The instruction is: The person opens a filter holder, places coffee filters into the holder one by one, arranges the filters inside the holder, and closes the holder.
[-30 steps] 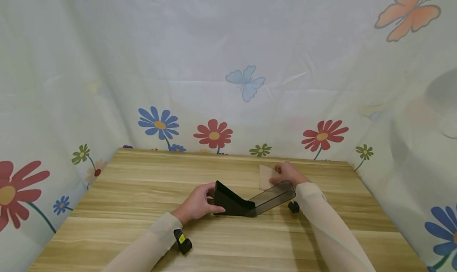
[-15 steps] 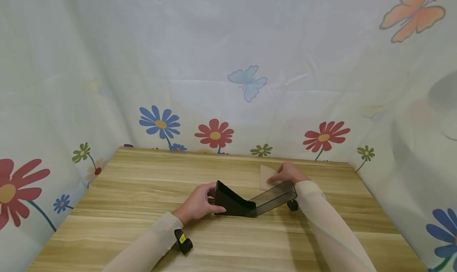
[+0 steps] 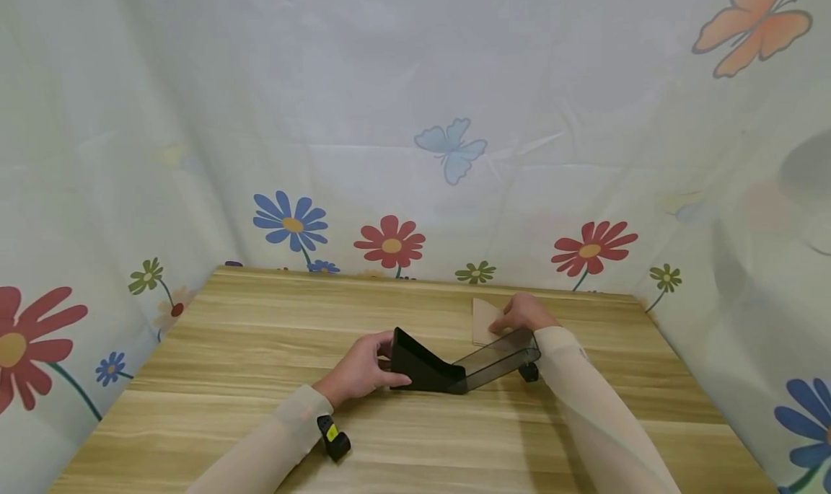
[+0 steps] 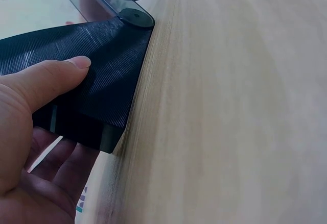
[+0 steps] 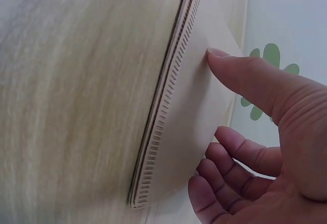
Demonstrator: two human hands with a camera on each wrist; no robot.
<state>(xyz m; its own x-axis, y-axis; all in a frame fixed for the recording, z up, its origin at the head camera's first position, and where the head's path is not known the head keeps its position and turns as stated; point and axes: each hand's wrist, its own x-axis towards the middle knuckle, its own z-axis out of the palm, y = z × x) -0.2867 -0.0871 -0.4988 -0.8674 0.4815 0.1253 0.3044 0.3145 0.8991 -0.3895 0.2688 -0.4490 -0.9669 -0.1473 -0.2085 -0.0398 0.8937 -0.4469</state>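
A black ribbed holder (image 3: pixel 415 368) with a hinged see-through lid (image 3: pixel 496 358) stands on the wooden table, the lid swung open to the right. My left hand (image 3: pixel 359 368) grips its left end; in the left wrist view the thumb (image 4: pixel 53 78) lies on the ribbed side and the other fingers are behind and partly hidden. A thin stack of beige coffee filters (image 3: pixel 482 322) with crimped edges lies flat behind the lid. With my right hand (image 3: pixel 527 314) I hold its right side, thumb (image 5: pixel 240 71) on the top sheet and curled fingertips at the edge of the filters (image 5: pixel 179 127).
Behind the wooden table (image 3: pixel 311 314) hangs a pale curtain (image 3: pixel 363 119) printed with flowers and butterflies. A small black device (image 3: pixel 334 438) with a yellow patch sits at the left wrist, and another black device (image 3: pixel 529 371) at the right.
My right hand has shifted slightly over the filters, its fingertips moving a little left and then back right. The left hand and the holder stay in place; the head view has turned very slightly.
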